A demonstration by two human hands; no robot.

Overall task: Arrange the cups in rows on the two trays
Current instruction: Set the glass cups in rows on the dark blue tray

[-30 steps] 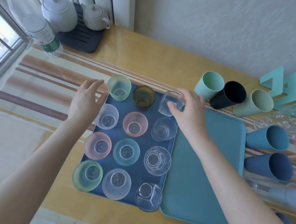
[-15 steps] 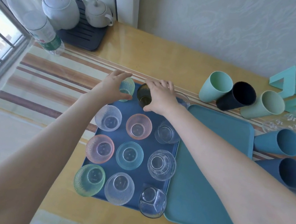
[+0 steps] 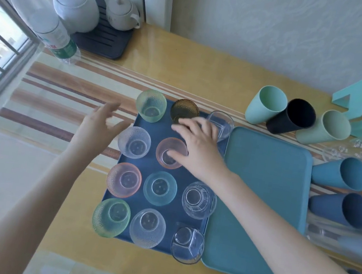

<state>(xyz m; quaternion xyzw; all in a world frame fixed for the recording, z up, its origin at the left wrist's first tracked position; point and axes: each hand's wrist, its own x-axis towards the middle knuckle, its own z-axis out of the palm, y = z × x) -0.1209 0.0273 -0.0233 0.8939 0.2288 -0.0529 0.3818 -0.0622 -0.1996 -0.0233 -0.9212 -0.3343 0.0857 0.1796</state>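
Over the dark tray [image 3: 171,170] — left hand [image 3: 98,127], right hand [image 3: 197,144], fingers spread, nothing held.

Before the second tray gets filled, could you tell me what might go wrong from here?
The right hand hangs low over the packed dark blue tray, so pulling back could knock the pink glass or amber glass. The clear glass at the near corner overhangs the rim and might tip. The tumblers lie on their sides and could roll.

Dimpled translucent glass cups [image 3: 133,145], matt plastic trays [image 3: 263,197], glossy wooden tabletop [image 3: 185,71].
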